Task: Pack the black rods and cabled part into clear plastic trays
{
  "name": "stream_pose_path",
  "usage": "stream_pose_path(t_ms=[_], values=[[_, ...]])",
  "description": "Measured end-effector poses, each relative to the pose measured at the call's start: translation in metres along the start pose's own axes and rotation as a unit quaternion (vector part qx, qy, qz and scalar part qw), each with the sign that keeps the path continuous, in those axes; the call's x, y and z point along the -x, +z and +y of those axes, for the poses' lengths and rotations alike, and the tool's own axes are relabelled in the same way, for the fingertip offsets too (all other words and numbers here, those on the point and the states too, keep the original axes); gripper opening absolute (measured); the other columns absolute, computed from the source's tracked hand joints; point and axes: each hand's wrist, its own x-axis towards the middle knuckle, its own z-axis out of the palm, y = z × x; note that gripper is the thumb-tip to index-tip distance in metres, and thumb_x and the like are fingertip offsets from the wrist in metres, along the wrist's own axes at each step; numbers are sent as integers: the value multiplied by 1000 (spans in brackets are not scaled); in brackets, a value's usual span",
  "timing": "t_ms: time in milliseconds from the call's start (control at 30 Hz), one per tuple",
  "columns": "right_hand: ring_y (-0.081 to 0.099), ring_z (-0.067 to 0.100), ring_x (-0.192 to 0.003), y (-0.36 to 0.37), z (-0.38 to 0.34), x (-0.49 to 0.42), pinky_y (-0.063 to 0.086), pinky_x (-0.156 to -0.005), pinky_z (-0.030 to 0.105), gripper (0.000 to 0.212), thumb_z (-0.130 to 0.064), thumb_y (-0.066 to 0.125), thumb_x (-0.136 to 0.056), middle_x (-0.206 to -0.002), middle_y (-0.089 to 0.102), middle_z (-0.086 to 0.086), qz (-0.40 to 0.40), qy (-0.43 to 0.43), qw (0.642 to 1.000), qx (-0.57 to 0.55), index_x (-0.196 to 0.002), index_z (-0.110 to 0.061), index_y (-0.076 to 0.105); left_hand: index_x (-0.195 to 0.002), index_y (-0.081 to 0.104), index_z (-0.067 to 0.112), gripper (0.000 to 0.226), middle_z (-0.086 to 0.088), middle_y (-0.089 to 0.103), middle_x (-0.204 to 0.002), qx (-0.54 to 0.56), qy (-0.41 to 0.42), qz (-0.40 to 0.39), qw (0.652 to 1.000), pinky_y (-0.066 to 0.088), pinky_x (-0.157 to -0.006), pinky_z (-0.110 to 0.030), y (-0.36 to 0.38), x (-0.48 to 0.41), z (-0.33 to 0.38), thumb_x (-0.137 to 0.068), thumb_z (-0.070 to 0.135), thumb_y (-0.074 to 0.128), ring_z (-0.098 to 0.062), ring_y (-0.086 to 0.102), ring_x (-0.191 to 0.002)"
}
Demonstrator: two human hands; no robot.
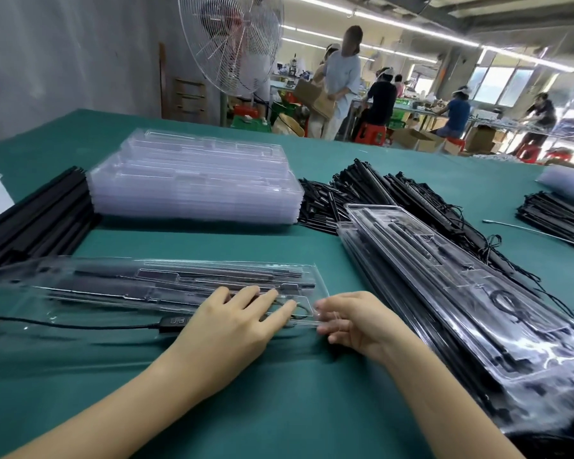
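Bare green table (246, 392) lay open at 6 o'clock, between the forearms and down to the near edge of view. The left hand (236, 319) pressed flat, fingers spread wide, on the right end of the tray (80, 293). The right hand (352, 323) was curled narrow round the tray's right corner, gripping its rim. The tray lay crosswise at 9 o'clock, with rods (186, 276) lengthwise in its grooves and its left end cut off by the frame. A cable (63, 323) ran along its near rim to a switch box (173, 321), half hidden by the left wrist. Whether it sat inside the plastic or under it could not be told.

At 3 o'clock a packed stack (461, 293) slanted close beside the right hand, its near end blurred by glare. A strip of bare table separated the tray from the empty stack (193, 180) at 12 o'clock. A rod pile (37, 217) touched that stack's left side at 10 o'clock. A cabled heap (411, 197) sprawled at 1 o'clock, partly behind the packed stack. A second heap (554, 217) lay well apart at 2 o'clock.

Beyond the table's far edge stood a fan (232, 41). Workers (342, 77) stood at benches under strip lights.
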Motion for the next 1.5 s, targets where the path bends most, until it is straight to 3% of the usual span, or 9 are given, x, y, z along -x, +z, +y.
stream_pose_path(t_ms=[200,400,567,733,900,1033,1133,1267,1500], values=[[52,16,-52,-2,-11,1,46,-41,17,17,13,49,-86,-53,56,9,-36,37,998,-44,-77,0,55,-111,70,19,55,-8,70,-108,-13,2,31,999,52,-59,-33,4,3,3,-58,10,76,-26,68,-87],[55,15,-47,4,-7,2,49,-43,21,22,17,43,-89,-64,50,11,-11,14,1000,5,-78,-1,50,-110,71,21,52,-7,70,-107,1,16,40,999,52,-58,-32,1,8,3,-61,9,76,-25,68,-87],[49,18,-54,10,-5,3,48,-44,23,26,14,42,-90,-65,46,11,16,-4,996,86,-71,-3,46,-109,72,21,47,-8,71,-106,-10,31,58,998,53,-58,-31,-4,10,3,-77,6,41,-25,69,-85],[46,18,-49,15,-6,0,45,-42,22,17,13,40,-90,-67,44,12,47,-16,989,141,-82,-3,44,-109,73,21,49,-7,72,-105,-18,40,54,998,52,-57,-29,-4,9,5,-78,6,39,-25,69,-83],[52,16,-46,7,-9,2,49,-42,23,18,9,48,-91,-64,50,12,-3,-5,989,145,-76,-1,48,-111,72,21,48,-7,72,-105,-12,35,48,998,52,-58,-29,-1,10,4,-78,8,40,-23,70,-85],[63,21,-47,-2,-13,4,51,-42,22,10,0,55,-90,-57,58,12,-45,56,994,80,-81,3,54,-116,70,20,49,-7,71,-108,-10,29,45,999,52,-61,-29,-1,10,3,-79,8,41,-23,69,-88],[64,16,-45,-4,-12,3,46,-36,18,24,-18,51,-95,-51,59,5,-78,131,985,84,-75,-5,52,-118,69,20,50,-7,71,-109,-6,24,42,999,53,-61,-31,-1,10,2,-79,7,40,-23,69,-89],[49,7,-36,-5,-8,-1,33,-32,15,34,-29,47,-96,-48,54,-2,-113,135,977,118,-67,-13,52,-117,69,19,49,-7,71,-109,-6,22,39,999,53,-61,-32,-2,10,2,-79,7,42,-24,69,-89],[25,3,-25,-2,-4,0,17,-26,14,37,-22,50,-94,-38,43,-2,-102,108,984,98,-61,-7,51,-114,71,21,47,-6,72,-107,3,28,40,999,53,-60,-30,-1,10,2,-78,9,44,-23,70,-88]])
